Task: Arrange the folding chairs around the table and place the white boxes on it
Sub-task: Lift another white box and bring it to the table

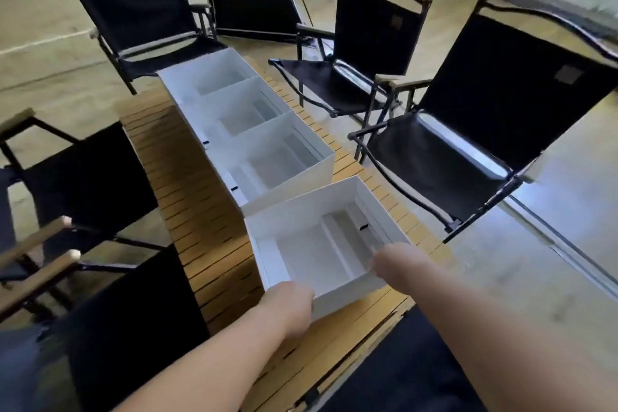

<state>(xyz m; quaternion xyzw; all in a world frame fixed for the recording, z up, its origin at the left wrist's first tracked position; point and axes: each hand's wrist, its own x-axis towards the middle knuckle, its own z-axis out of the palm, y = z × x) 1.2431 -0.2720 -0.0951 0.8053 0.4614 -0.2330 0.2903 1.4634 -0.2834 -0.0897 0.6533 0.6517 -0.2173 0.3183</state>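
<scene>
I find the nearest white box open-topped at lower centre of the frame, its base on the slatted wooden table near the table's near end. My left hand is closed on the box's near left corner, the fingers hidden against the box wall. My right hand is at the near right corner, its fingers wrapped over the rim; I record it as gripping the same box, though blur hides the fingertips.

Three further white boxes run up the table toward the upper centre: the third box touches the far edge of the held one, the second box lies against that, and the far box sits at the table's far end. All four are empty, and the held one sits turned slightly out of line with the rest.

Black folding chairs ring the table. The right near chair fills the right of the frame, with the right far chair beside it toward upper centre. The far left chair stands at upper left. The left chair sits at middle left, its wooden armrests pointing toward the table. A dark chair back shows at lower left, partly cut off.
</scene>
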